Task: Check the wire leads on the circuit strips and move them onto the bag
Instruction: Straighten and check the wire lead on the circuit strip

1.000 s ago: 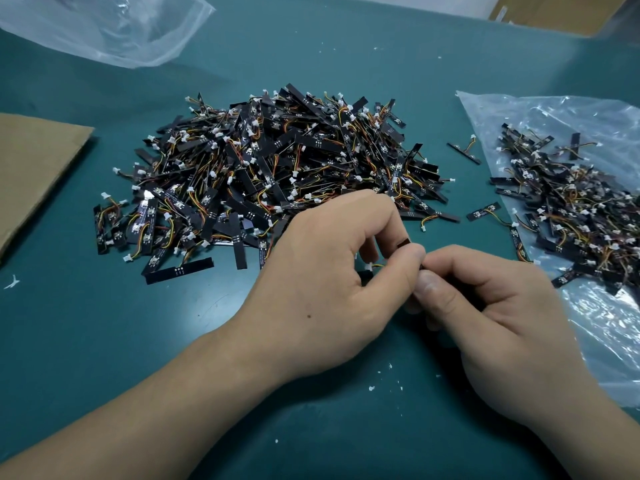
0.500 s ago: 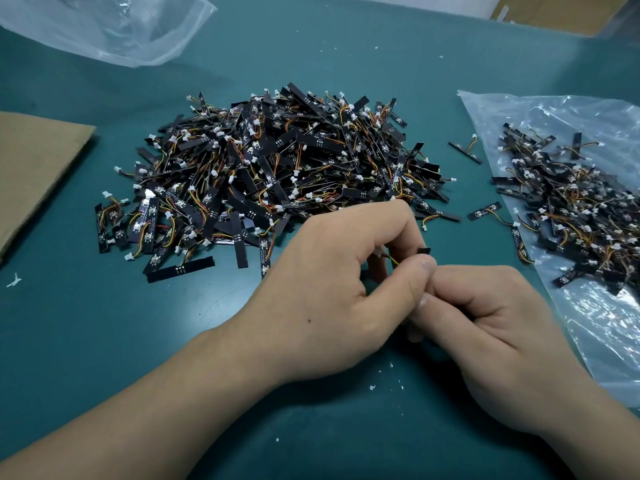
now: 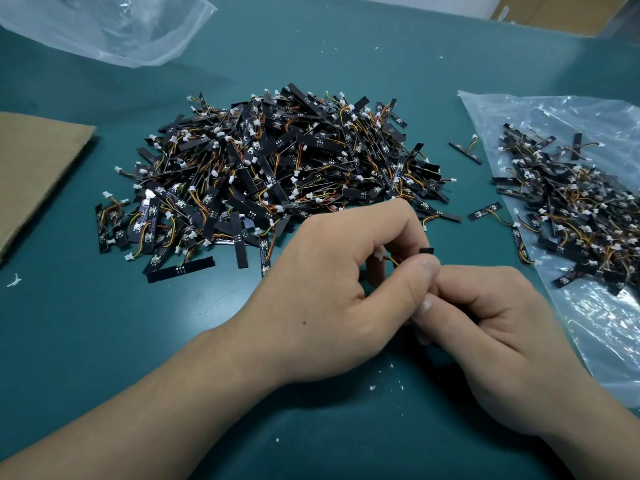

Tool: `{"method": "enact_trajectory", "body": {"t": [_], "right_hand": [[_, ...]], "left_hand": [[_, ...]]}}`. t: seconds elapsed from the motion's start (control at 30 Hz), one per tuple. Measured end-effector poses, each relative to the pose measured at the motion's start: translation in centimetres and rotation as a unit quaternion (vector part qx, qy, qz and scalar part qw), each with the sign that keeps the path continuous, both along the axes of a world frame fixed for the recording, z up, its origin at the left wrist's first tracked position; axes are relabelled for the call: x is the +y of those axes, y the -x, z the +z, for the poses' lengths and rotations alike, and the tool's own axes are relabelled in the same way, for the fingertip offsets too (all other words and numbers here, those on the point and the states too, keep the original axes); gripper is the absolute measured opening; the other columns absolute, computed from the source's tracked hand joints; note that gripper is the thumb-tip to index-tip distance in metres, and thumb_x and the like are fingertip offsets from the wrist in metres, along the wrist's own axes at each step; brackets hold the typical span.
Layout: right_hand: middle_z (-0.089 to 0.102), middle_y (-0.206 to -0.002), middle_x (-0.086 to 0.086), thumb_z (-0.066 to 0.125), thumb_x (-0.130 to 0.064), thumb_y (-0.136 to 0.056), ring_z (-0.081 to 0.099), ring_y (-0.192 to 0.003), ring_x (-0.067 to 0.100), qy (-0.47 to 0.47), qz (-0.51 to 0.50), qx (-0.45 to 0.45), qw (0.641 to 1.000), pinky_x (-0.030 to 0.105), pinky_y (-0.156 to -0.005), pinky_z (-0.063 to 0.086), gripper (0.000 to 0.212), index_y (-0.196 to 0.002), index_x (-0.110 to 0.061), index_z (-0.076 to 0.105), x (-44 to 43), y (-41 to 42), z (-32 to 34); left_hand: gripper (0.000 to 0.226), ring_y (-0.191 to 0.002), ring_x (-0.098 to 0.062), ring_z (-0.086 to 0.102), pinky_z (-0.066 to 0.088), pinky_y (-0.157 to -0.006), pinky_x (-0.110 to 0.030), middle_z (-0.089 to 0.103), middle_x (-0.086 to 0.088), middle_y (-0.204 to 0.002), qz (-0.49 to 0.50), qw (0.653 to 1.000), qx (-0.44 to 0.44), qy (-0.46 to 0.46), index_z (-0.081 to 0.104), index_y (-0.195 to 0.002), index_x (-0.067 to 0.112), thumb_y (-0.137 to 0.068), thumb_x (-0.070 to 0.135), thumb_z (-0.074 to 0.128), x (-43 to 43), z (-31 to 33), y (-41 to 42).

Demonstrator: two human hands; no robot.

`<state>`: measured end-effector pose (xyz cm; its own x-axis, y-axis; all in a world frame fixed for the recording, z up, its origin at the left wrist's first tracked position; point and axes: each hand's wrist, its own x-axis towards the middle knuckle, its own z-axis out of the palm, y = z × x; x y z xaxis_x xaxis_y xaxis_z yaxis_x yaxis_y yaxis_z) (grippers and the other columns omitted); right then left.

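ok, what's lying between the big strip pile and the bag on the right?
Head view: two loose strips on the green mat: the farther strip, and the nearer strip, its lead reaching toward the bag.

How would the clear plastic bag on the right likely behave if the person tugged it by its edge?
Probably floppy: the crinkled clear plastic bag lies flat on the teal table. It may slide easily on that smooth top. The loose pile of black circuit strips on it would likely shift or spill.

Left hand [image 3: 332, 289] pinching, right hand [image 3: 485, 327] curled, thumbs touching
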<state>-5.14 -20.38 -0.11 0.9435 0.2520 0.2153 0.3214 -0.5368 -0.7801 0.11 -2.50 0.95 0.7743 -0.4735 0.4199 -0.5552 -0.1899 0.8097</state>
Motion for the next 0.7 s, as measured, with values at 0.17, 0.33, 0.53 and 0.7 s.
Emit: {"method": "enact_trajectory", "body": {"t": [0.17, 0.33, 0.53, 0.7], "right_hand": [[0.050, -0.056, -0.001, 0.052, -0.032, -0.096, 0.050, -0.053, 0.019, 0.004, 0.001, -0.003, 1.000, 0.033, -0.051, 0.041, 0.034, -0.066, -0.019, 0.061, -0.10, 0.05, 0.10], [0.052, -0.056, 0.002, 0.052, -0.034, -0.094, 0.052, -0.053, 0.024, -0.005, -0.008, 0.007, 1.000, 0.040, -0.050, 0.041, 0.034, -0.066, -0.018, 0.062, -0.12, 0.08, -0.01], [0.051, -0.055, 0.004, 0.052, -0.033, -0.093, 0.051, -0.053, 0.025, -0.007, -0.001, 0.008, 1.000, 0.041, -0.050, 0.041, 0.033, -0.065, -0.017, 0.060, -0.09, 0.13, 0.06], [0.032, -0.054, 0.004, 0.049, -0.031, -0.090, 0.032, -0.051, 0.026, -0.041, 0.000, 0.013, 0.999, 0.041, -0.047, 0.028, 0.040, -0.059, -0.008, 0.038, -0.35, 0.22, -0.29]], "left_hand": [[0.016, -0.055, -0.012, 0.052, 0.037, -0.054, -0.014, 0.056, 0.012, -0.062, -0.007, 1.000, 0.018, 0.000, 0.060, -0.077, 0.016, -0.092, 0.013, 0.066, 0.03, 0.01, 0.00], [0.015, -0.055, -0.017, 0.054, 0.040, -0.051, -0.022, 0.058, 0.009, -0.064, -0.006, 1.000, 0.021, -0.001, 0.060, -0.078, 0.016, -0.092, 0.013, 0.066, 0.00, 0.00, 0.04], [0.016, -0.054, -0.017, 0.052, 0.041, -0.051, -0.022, 0.057, 0.010, -0.063, -0.008, 1.000, 0.026, 0.003, 0.060, -0.076, 0.015, -0.091, 0.012, 0.066, 0.03, 0.04, 0.03], [0.020, -0.051, -0.012, 0.047, 0.036, -0.051, -0.018, 0.051, 0.006, -0.057, -0.015, 0.999, 0.038, 0.001, 0.058, -0.070, 0.013, -0.088, 0.011, 0.066, 0.16, 0.06, 0.22]]}}
